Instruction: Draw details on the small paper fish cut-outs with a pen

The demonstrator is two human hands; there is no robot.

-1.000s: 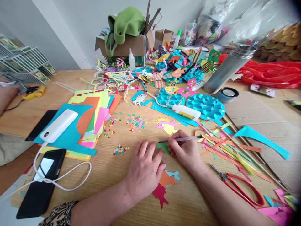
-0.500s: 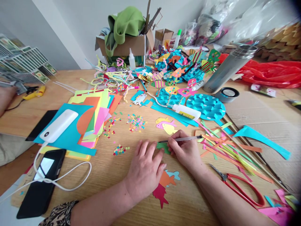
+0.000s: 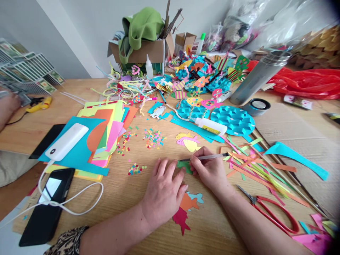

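My right hand (image 3: 208, 170) grips a slim pen (image 3: 212, 157), its tip on a green paper cutout (image 3: 187, 166) lying on the wooden table. Fingers spread, my left hand (image 3: 166, 189) lies flat over the left part of that green paper and hides some of it. Under and beside the left palm are an orange paper fish (image 3: 190, 202), a red paper fish (image 3: 182, 221) and a light blue one (image 3: 198, 197), all partly covered. Just beyond my hands lie a yellow paper fish (image 3: 191, 145) and a pink one (image 3: 183, 141).
Red-handled scissors (image 3: 276, 212) and paper strips (image 3: 260, 163) lie at right. A glue bottle (image 3: 212, 126), steel flask (image 3: 259, 78) and blue discs (image 3: 232, 120) stand or lie behind. At left are coloured sheets (image 3: 101, 131), a power bank (image 3: 66, 141), a phone (image 3: 47, 209) and confetti (image 3: 154, 138).
My two hands and the pen stay almost where they were. At the far left edge, another person's hand has shifted slightly.
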